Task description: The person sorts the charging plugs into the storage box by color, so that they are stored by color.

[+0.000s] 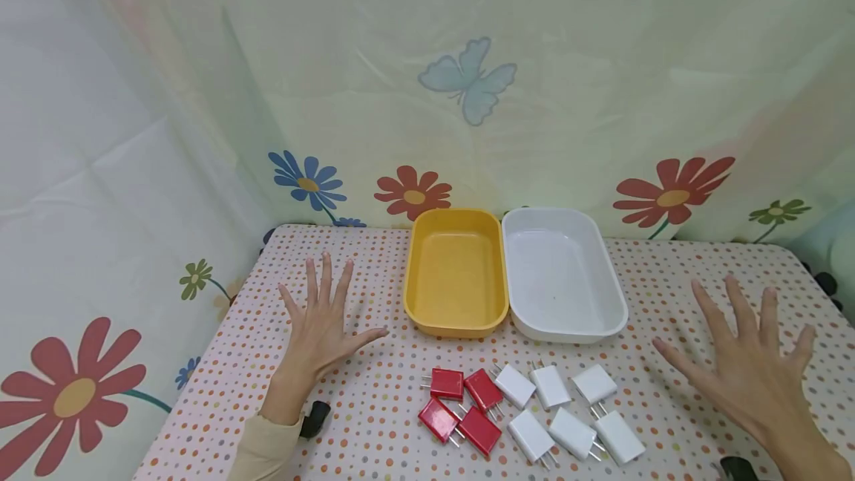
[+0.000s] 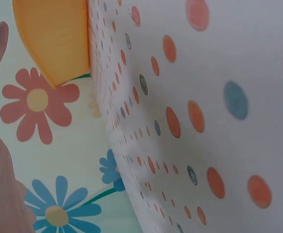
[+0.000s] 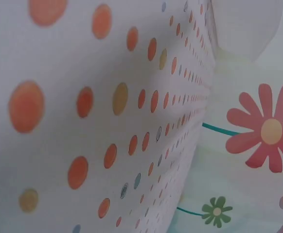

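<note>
In the head view my left hand, fingers spread, is to the left of a yellow tray and holds nothing. My right hand is spread the same way, right of a white tray, also holding nothing. The two trays stand side by side at the back of the table. In front of them lie several red plug adapters on the left and several white plug adapters on the right. The left wrist view shows part of the left hand and the yellow tray.
A dotted cloth covers the table. Behind it hangs a curtain with flowers and a butterfly. Dark wrist straps show at the left wrist and the right wrist.
</note>
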The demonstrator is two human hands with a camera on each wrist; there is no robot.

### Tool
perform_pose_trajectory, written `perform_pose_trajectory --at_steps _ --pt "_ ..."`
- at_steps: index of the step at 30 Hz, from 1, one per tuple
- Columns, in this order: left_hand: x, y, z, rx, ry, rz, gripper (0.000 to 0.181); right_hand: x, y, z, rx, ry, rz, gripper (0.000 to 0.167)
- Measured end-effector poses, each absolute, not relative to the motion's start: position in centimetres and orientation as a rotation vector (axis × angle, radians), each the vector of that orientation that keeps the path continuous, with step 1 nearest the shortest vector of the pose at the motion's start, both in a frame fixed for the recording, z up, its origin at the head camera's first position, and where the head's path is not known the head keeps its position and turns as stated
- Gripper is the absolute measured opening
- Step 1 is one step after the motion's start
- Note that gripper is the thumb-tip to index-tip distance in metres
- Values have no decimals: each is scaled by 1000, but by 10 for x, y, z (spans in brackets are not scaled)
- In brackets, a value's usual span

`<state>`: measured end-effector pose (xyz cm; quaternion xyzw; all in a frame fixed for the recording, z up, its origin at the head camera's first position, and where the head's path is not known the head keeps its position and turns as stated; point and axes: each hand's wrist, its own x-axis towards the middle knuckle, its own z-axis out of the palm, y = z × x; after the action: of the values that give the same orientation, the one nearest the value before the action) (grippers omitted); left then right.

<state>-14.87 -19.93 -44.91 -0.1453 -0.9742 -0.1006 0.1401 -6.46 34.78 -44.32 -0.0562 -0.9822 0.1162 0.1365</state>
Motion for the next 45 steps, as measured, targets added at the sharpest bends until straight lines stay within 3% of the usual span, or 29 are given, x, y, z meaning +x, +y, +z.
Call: perform_pose_trajectory --at_steps 8,13,24,30,37,45 --pt "-154 -191 -443 -495 -2830 -376 121 -59 336 -437 -151 -2880 347 115" --pt "-154 -173 -435 -530 -2867 -678 124 -56 313 -436 -10 -2841 399 108" --pt "-161 -126 -428 -410 -2908 -1472 137 -47 227 -417 401 -2633 691 99" --pt "-171 -110 -438 -524 -2806 -1683 136 -35 183 -404 520 -2645 995 97" --pt "-177 -102 -451 -650 -2752 -1723 125 -31 161 -427 774 -2591 1214 71" --pt "-175 -101 -452 -553 -2839 -1666 137 -27 149 -458 1032 -2671 1257 56"
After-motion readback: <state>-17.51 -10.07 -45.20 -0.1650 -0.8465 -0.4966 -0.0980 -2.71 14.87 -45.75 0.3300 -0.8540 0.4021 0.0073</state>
